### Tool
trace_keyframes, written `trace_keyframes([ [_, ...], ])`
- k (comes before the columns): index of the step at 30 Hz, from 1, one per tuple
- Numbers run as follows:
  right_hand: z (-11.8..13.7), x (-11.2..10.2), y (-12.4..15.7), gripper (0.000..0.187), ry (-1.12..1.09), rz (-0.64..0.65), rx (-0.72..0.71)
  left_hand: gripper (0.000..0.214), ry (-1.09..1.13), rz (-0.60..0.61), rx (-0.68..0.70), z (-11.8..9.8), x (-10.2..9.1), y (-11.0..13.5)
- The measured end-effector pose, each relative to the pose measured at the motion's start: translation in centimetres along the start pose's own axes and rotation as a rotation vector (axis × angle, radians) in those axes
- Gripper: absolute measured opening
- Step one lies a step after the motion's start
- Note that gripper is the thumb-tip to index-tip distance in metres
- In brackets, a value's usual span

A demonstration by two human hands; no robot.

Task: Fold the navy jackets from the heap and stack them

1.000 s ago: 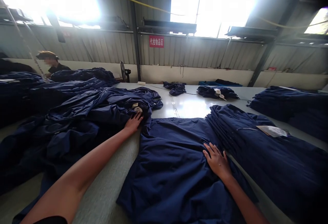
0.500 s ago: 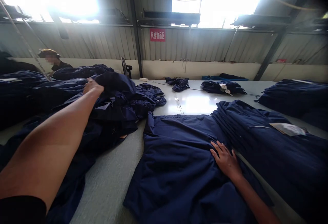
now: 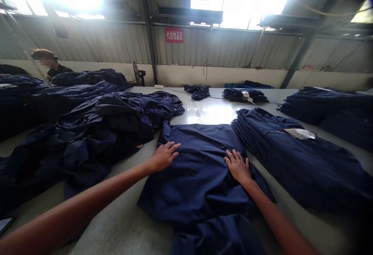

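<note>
A dark blue garment (image 3: 201,169) lies spread flat on the grey table (image 3: 122,224) in front of me. My left hand (image 3: 163,155) rests on its left edge with the fingers stretched out. On the garment's right part lies my right hand (image 3: 237,165), flat, fingers spread. Neither hand holds anything. To the left is a loose heap of blue garments (image 3: 96,126). A neat stack of folded blue garments (image 3: 294,158) with a white tag (image 3: 300,133) sits right beside my right hand.
More folded stacks (image 3: 329,107) lie at the far right, and two small bundles (image 3: 221,93) lie at the table's far end. A person (image 3: 48,62) sits at the back left behind piled garments. A fan (image 3: 136,77) stands by the wall. A phone's corner (image 3: 4,224) shows at the lower left.
My left hand let go of the garment it lifted on the heap and came down onto the flat garment's left edge. My right hand stayed on the garment.
</note>
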State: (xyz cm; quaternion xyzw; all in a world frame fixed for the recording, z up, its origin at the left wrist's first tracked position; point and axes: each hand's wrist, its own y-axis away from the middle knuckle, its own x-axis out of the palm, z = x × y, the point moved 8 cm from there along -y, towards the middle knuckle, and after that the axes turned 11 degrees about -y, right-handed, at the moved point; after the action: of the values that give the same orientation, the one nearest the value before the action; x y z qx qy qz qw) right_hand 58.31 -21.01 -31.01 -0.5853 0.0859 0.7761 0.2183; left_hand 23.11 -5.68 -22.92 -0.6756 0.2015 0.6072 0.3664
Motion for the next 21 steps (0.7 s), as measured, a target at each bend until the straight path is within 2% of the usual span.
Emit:
trace_keyframes([
  [2,0.5,-0.1,0.3,0.055,-0.031,0.068,-0.010,0.053,-0.041,0.102,-0.009,-0.8,3.4,2.5],
  [4,1.1,-0.3,0.4,0.054,-0.082,0.160,-0.048,0.056,-0.061,0.158,-0.011,0.2,4.8,3.9],
  [6,1.7,-1.0,0.2,0.054,-0.129,0.214,-0.073,0.057,-0.044,0.217,0.019,1.6,4.9,3.8],
  [8,1.9,-2.4,-0.6,0.055,-0.132,0.159,-0.066,0.054,-0.034,0.239,0.040,2.7,4.1,2.7],
  [10,2.0,-3.5,-1.6,0.056,-0.101,0.062,-0.039,0.052,-0.061,0.163,0.011,3.3,2.7,1.4],
  [12,1.7,-3.1,-2.3,0.056,-0.085,0.066,-0.002,0.052,-0.098,0.079,-0.059,3.5,2.0,0.8],
  [14,1.3,-1.7,-2.7,0.057,-0.094,0.142,0.033,0.053,-0.090,0.094,-0.123,3.5,2.9,1.2],
  [16,0.9,-0.5,-2.8,0.058,-0.101,0.179,0.047,0.055,-0.051,0.147,-0.174,3.7,4.6,2.0],
  [18,0.7,0.1,-2.8,0.059,-0.102,0.165,0.045,0.056,-0.019,0.160,-0.207,4.1,5.9,2.6],
  [21,1.0,0.7,-3.1,0.059,-0.135,0.147,0.038,0.057,-0.012,0.153,-0.213,4.8,6.7,2.9],
])
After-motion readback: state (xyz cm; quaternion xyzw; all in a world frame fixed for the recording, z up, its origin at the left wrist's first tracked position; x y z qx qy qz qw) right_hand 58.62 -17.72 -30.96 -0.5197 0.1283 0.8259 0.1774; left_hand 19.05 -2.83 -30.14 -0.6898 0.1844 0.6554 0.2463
